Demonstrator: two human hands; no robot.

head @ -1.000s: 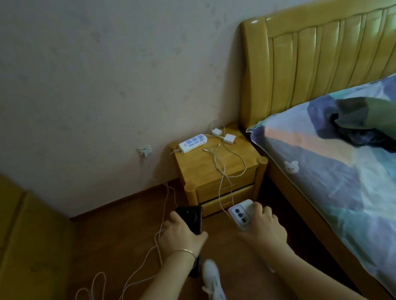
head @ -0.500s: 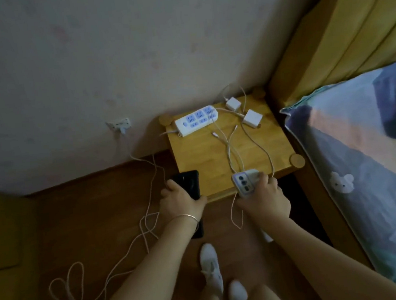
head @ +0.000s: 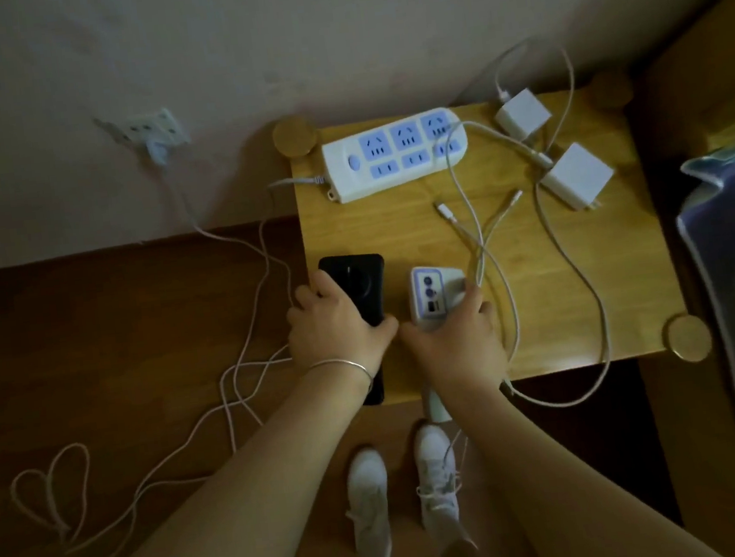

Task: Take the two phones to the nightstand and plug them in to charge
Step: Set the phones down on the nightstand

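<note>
Both phones moved over nightstand (head: 396, 225); left grip (head: 334, 327) clasps black phone (head: 359, 286), right grip (head: 456, 343) white phone (head: 433, 296).

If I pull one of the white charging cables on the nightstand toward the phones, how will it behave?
Likely floppy: the white charging cables lie in loose curves and cross each other, so one may drag the other. One loop hangs past the nightstand front edge, so slack could slide off. The charger bricks lie unplugged and look light, so they may get dragged along.

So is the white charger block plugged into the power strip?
No. Both charger blocks lie loose on the nightstand, beside the power strip.
</note>
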